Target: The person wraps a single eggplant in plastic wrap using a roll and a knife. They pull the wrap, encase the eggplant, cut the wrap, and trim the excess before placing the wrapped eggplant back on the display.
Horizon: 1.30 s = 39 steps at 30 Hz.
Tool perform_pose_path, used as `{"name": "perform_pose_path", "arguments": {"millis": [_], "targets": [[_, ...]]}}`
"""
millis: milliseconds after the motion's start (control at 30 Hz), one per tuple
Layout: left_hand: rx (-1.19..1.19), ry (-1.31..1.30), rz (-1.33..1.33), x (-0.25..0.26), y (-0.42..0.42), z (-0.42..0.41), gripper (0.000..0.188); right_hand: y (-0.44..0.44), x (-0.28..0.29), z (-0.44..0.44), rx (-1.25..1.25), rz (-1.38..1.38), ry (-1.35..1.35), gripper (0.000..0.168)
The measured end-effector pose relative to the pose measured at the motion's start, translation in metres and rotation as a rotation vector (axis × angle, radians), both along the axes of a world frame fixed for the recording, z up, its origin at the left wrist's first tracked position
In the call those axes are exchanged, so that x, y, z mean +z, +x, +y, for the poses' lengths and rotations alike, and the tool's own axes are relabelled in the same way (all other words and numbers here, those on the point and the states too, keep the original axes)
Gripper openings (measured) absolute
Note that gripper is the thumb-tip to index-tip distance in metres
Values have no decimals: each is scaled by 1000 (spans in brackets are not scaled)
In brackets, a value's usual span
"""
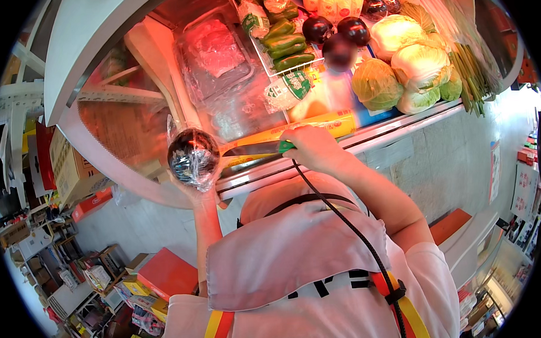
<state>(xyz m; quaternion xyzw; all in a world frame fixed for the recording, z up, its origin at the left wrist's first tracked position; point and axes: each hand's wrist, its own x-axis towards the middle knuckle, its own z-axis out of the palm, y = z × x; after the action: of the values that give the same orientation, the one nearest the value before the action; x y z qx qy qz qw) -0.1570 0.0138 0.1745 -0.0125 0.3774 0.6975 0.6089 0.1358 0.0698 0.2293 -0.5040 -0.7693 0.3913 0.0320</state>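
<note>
My left hand (199, 194) is under a round dark eggplant (194, 158) in clear plastic film and holds it up at the case's front edge. To the right, my right hand (315, 149) is closed on the green handle of what looks like a knife (260, 148), its long grey blade pointing left toward the eggplant. Beside the blade lies a long yellow box (336, 122), apparently for cling film, along the front of the case. Three more dark eggplants (340, 52) sit further back.
The lit display case holds green peppers (288, 46) in a white wire basket, cabbages (376, 83), leeks or scallions (472, 69) and a film-covered tray of meat (213, 49). Its metal front rail (413, 125) runs before me. Cartons (168, 273) and shelves stand at lower left.
</note>
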Motion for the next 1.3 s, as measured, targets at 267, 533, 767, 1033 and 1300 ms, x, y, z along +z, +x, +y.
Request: {"name": "perform_pose_path", "arguments": {"millis": [267, 533, 767, 1033, 1300], "targets": [[72, -63, 119, 43, 33, -3, 65, -37, -8, -14, -47, -97, 84, 19], [13, 58, 230, 52, 37, -10, 57, -47, -28, 7, -51, -116, 135, 22], [75, 151, 189, 69, 32, -8, 54, -48, -60, 24, -135, -44, 61, 18], [260, 205, 264, 59, -1, -8, 62, -38, -65, 41, -200, -211, 15, 22], [175, 125, 48, 132, 12, 20, 70, 19, 28, 23, -120, 375, -107, 26]]}}
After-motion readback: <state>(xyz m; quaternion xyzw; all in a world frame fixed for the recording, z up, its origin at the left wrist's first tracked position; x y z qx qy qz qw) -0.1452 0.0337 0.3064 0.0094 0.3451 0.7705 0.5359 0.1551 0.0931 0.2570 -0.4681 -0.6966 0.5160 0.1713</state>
